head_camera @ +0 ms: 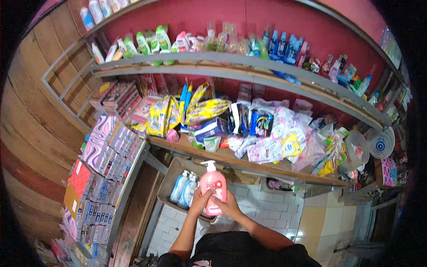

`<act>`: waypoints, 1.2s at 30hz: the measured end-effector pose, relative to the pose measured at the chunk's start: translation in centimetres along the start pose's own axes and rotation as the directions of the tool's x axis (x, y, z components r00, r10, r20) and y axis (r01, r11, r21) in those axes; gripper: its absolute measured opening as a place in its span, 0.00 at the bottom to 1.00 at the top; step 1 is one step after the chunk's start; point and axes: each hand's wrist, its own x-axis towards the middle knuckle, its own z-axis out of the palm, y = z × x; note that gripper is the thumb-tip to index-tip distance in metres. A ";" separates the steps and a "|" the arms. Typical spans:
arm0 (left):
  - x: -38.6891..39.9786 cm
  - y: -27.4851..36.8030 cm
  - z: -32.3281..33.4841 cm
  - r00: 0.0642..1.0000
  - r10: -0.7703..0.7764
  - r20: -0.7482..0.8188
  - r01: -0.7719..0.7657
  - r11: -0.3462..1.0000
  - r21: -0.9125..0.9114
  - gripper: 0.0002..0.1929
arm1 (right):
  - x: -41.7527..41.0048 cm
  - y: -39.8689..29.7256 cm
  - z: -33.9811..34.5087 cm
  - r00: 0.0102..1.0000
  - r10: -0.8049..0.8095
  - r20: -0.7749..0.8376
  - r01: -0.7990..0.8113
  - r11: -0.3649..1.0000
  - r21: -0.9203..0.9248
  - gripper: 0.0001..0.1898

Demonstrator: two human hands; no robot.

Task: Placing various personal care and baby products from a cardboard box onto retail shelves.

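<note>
A pink pump bottle [212, 177] with a white pump head stands nearly upright between my two hands, its printed front towards me. My left hand [200, 201] grips its left side low down. From the other side my right hand [229, 204] holds the lower right, and both thumbs lie across the front. Just behind and left of the bottle is an open cardboard box [166, 177] on the floor. Several blue-and-white pump bottles [182, 187] stand inside it; my left hand and the pink bottle hide part of the box.
A wooden shelf [233, 160] ahead carries yellow packs [158, 116], plastic-wrapped packets [267, 150] and a clear plastic tub [357, 148]. Above it, a metal-edged shelf [213, 57] holds green-and-white bottles [162, 38] and blue bottles [282, 43]. Stacked books [103, 187] line the left side.
</note>
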 end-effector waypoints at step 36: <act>-8.4 3.3 15.7 0.691 0.650 0.316 -0.695 0.479 0.536 0.32 | -0.1 -18.4 -16.6 0.887 0.270 0.376 -0.204 0.957 -0.205 0.35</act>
